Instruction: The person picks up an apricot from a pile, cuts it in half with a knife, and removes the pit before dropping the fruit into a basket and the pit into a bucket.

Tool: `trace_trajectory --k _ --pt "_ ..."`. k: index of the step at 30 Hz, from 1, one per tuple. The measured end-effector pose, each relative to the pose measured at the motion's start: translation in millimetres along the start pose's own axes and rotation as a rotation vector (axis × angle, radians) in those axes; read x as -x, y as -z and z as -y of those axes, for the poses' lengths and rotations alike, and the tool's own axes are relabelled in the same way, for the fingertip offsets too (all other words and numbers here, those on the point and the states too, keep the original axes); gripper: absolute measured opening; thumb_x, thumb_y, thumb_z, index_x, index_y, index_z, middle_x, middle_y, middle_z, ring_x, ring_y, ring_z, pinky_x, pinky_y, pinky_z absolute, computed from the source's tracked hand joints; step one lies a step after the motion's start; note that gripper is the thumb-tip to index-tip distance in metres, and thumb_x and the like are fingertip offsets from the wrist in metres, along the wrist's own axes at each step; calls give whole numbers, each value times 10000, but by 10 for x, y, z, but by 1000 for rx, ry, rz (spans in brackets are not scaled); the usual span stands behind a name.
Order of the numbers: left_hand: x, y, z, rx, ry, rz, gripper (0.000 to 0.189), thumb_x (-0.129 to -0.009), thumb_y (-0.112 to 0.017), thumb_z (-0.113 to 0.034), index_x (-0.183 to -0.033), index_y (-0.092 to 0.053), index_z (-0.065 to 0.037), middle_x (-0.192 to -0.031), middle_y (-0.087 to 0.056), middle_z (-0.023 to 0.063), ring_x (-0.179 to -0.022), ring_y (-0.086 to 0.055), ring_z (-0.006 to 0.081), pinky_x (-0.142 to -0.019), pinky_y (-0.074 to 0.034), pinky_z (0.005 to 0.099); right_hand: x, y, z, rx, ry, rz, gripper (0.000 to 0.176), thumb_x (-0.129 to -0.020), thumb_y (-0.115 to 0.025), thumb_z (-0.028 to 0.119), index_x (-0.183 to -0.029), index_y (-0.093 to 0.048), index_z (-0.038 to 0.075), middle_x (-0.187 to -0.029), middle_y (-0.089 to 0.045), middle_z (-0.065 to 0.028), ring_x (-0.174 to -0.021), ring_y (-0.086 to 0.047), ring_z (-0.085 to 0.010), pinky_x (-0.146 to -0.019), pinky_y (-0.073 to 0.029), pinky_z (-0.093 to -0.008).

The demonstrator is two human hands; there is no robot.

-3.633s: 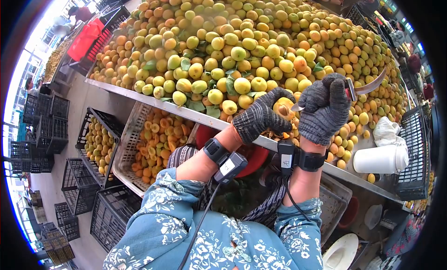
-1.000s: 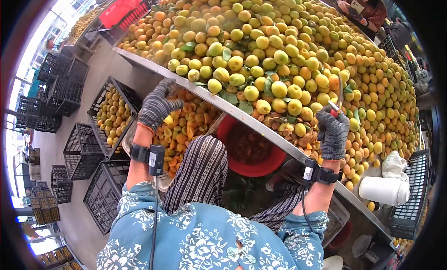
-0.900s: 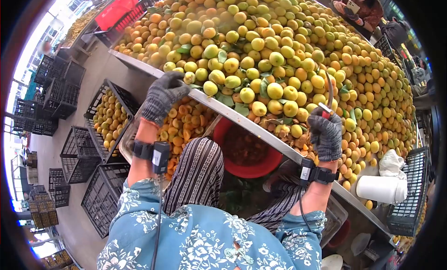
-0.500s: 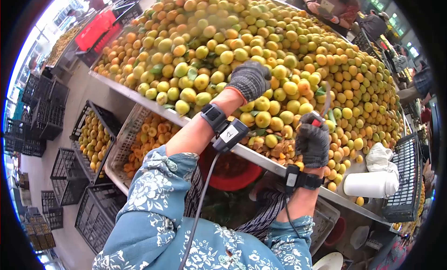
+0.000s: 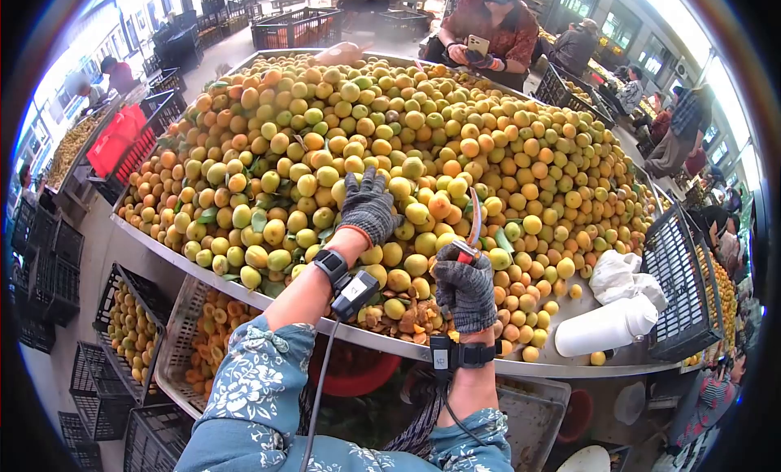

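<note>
A big heap of yellow, green and orange apricots (image 5: 390, 139) fills a steel table (image 5: 569, 362). My left hand (image 5: 368, 205), in a dark knit glove, lies spread on top of the fruit near the middle of the heap; whether it grips one I cannot tell. My right hand (image 5: 465, 287), also gloved, is closed on a knife (image 5: 473, 224) with a red handle and a curved blade that points up, near the table's front edge. A small heap of pits and scraps (image 5: 407, 313) lies just left of that hand.
A white plastic bottle (image 5: 606, 326) lies on the table at the right, beside a crumpled white cloth (image 5: 620, 275) and a black crate (image 5: 679, 285). Under the table stand a red basin (image 5: 358, 374) and crates of halved fruit (image 5: 213, 334). A person with a phone (image 5: 488, 33) sits across.
My left hand left the crate of halved fruit below and reached up onto the heap. My right hand kept the knife upright. The view tilted up, so the far side came into sight.
</note>
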State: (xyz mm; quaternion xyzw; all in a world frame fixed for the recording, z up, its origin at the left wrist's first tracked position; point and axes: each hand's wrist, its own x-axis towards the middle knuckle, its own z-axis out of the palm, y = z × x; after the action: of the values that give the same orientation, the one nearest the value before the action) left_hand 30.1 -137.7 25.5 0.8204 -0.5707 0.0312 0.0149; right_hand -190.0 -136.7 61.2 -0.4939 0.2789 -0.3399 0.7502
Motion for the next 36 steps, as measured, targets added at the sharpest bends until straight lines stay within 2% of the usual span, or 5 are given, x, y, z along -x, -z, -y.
trace_trajectory --k 5,14,27,33,36 --pt "8 190 -51 180 -112 201 426 -827 -550 -233 -1245 -545 -151 -1356 -486 148 -1346 -342 311 -1131 -121 535 -36 28 -59 -24 4 -13 137 -696 -727 113 -746 -635 24 -525 -514 5 -361 -436 -75 -343 -319 -199" --pt "273 -17 25 887 -67 -312 600 -563 -824 -85 -1121 -610 -130 -983 -669 87 -961 -638 214 -829 -522 342 -9 4 -25 235 -71 26 103 -685 -710 129 -719 -642 60 -551 -514 18 -403 -436 -68 -372 -330 -211" --pt "1242 181 394 2316 -101 90 479 -741 -779 -130 -1160 -567 -33 -1085 -626 53 -987 -617 167 -866 -530 309 -10 -259 -299 210 19 -46 318 -897 -624 373 -1026 -644 83 -579 -499 35 -396 -400 -43 -358 -277 -185" --pt "1335 8 511 1546 -143 -335 506 -830 -692 -233 -1246 -509 -10 -1086 -600 89 -957 -616 231 -845 -530 350 130 -577 -429 42 -12 88 262 -929 -572 319 -948 -623 62 -569 -509 15 -370 -385 -52 -342 -271 -201" --pt "1376 46 548 2463 -51 -57 510 -795 -716 -178 -1231 -519 -2 -1091 -600 112 -942 -625 235 -841 -538 341 188 -630 -473 -13 -51 111 297 -912 -613 314 -1028 -633 40 -646 -569 -11 -395 -442 -63 -328 -310 -189"
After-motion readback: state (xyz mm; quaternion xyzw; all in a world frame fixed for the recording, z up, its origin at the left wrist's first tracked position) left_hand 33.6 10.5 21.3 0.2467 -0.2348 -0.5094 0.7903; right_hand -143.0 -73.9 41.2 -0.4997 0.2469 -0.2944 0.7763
